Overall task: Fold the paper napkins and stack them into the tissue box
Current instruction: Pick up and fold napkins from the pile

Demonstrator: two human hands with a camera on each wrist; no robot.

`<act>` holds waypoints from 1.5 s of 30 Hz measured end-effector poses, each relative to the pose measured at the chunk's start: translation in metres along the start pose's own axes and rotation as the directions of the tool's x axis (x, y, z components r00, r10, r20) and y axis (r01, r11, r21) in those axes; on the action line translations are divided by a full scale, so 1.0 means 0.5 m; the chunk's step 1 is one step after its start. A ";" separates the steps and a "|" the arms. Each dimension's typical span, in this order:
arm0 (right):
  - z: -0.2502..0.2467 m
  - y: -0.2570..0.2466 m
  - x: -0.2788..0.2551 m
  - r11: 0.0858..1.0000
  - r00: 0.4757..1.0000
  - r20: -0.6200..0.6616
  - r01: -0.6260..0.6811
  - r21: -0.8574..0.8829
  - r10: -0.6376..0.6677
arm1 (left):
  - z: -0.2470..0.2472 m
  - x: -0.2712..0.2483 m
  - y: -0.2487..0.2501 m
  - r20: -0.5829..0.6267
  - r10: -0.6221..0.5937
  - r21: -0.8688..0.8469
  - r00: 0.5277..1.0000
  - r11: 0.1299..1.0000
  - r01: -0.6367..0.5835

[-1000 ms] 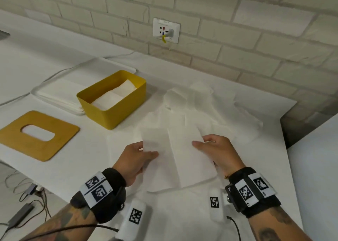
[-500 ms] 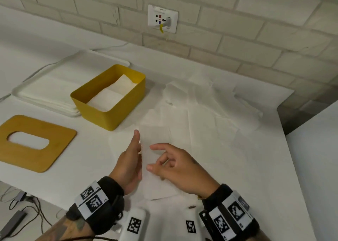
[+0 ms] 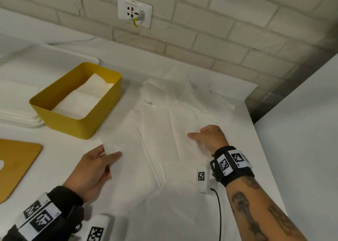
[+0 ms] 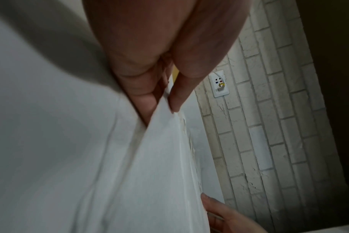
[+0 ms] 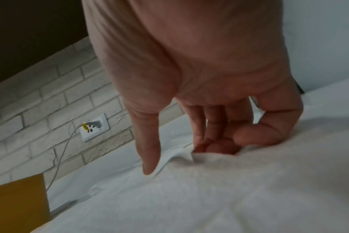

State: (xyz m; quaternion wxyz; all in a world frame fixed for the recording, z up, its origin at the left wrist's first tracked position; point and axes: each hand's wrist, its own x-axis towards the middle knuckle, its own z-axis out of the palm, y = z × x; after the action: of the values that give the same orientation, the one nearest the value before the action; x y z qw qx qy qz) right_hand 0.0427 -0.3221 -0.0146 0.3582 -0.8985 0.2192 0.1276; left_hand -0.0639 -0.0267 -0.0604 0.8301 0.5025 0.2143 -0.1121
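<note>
The yellow tissue box (image 3: pixel 78 125) stands open at the left with folded napkins (image 3: pixel 80 101) lying inside. My left hand (image 3: pixel 111 154) pinches a narrow folded napkin (image 3: pixel 108 145) between thumb and fingers, just in front of the box; the left wrist view shows the pinch (image 4: pixel 165 102) on the napkin's edge (image 4: pixel 161 141). My right hand (image 3: pixel 197 138) is on the spread loose napkins (image 3: pixel 164 123) to the right. There its thumb (image 5: pixel 149 157) points down and its curled fingers (image 5: pixel 215 146) dig into a loose napkin (image 5: pixel 229 181), bunching it.
A wooden lid (image 3: pixel 18 163) with an oval hole lies at the near left. A white tray (image 3: pixel 22 87) sits behind the box. The brick wall carries a socket (image 3: pixel 134 11) with a plug. The table's right edge (image 3: pixel 259 140) runs close to my right hand.
The napkin went from half folded under both hands to a narrow strip. My left hand now holds it lifted to the left, and my right hand has moved right onto the loose napkins.
</note>
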 end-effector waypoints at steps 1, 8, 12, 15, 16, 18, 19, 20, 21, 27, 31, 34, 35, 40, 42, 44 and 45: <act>0.004 0.002 0.003 1.000 1.000 -0.005 0.003 0.013 -0.003 | -0.002 0.002 -0.001 0.014 -0.003 -0.006 1.000 1.000 0.003; -0.002 0.019 -0.001 0.931 1.000 0.000 -0.026 0.363 0.028 | -0.007 0.018 0.006 0.059 -0.042 0.029 0.997 0.999 0.040; -0.029 0.046 -0.032 0.840 0.997 0.051 0.019 0.543 -0.055 | 0.003 0.030 0.038 0.093 -0.022 0.046 0.995 0.999 0.017; -0.047 0.082 -0.041 0.865 0.997 -0.029 0.082 0.495 -0.077 | 0.016 0.048 0.060 0.128 0.021 0.061 0.992 0.998 -0.029; -0.051 0.092 -0.046 0.887 0.997 -0.045 0.075 0.456 -0.061 | 0.023 0.052 0.063 0.141 0.029 0.064 0.990 0.997 -0.038; -0.059 0.109 -0.061 0.921 0.998 -0.038 0.065 0.384 -0.054 | 0.036 0.062 0.062 0.178 0.025 0.095 0.984 0.995 -0.042; -0.062 0.118 -0.067 0.930 0.998 0.003 0.056 0.362 -0.061 | 0.042 0.065 0.058 0.188 0.015 0.127 0.982 0.991 -0.039; -0.064 0.125 -0.075 0.936 0.996 0.059 0.047 0.349 -0.071 | 0.046 0.068 0.053 0.187 0.004 0.153 0.982 0.988 -0.033; -0.065 0.133 -0.078 0.942 0.992 0.101 0.036 0.333 -0.074 | 0.045 0.072 0.045 0.175 -0.003 0.172 0.985 0.985 -0.028; -0.096 0.112 -0.073 0.975 0.990 0.034 0.132 0.177 -0.140 | 0.027 0.084 0.012 0.144 -0.028 0.223 0.989 0.975 -0.005; -0.065 0.015 -0.096 0.965 0.968 0.074 0.231 0.120 -0.241 | 0.029 0.085 0.014 0.177 -0.044 0.178 0.983 0.984 0.012; -0.010 -0.038 -0.117 0.950 0.917 0.257 0.271 0.155 -0.304 | 0.027 0.086 0.017 0.204 -0.057 0.142 0.977 0.989 0.028; -0.001 -0.041 -0.114 0.941 0.914 0.264 0.255 0.223 -0.310 | 0.026 0.086 0.018 0.214 -0.059 0.140 0.975 0.990 0.029; 0.002 -0.013 -0.049 0.966 0.999 -0.010 0.043 0.256 -0.042 | 0.022 0.082 0.021 0.242 -0.064 0.112 0.968 0.993 0.038; 0.014 -0.003 -0.032 0.980 1.000 0.008 -0.017 0.199 0.016 | 0.022 0.080 0.024 0.259 -0.066 0.084 0.964 0.995 0.045; 0.032 -0.001 -0.019 0.985 1.000 0.002 -0.015 0.172 0.015 | 0.021 0.081 0.025 0.265 -0.064 0.058 0.962 0.997 0.050; 0.040 -0.002 -0.013 0.986 1.000 -0.006 -0.003 0.169 0.004 | 0.020 0.081 0.024 0.266 -0.063 0.049 0.962 0.997 0.052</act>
State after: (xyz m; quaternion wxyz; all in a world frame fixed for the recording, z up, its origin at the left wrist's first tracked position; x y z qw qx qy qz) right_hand 0.0363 -0.3053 -0.0257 0.4322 -0.8649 0.2320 0.1064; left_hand -0.0208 -0.0285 -0.0660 0.8371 0.4937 0.1126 -0.2071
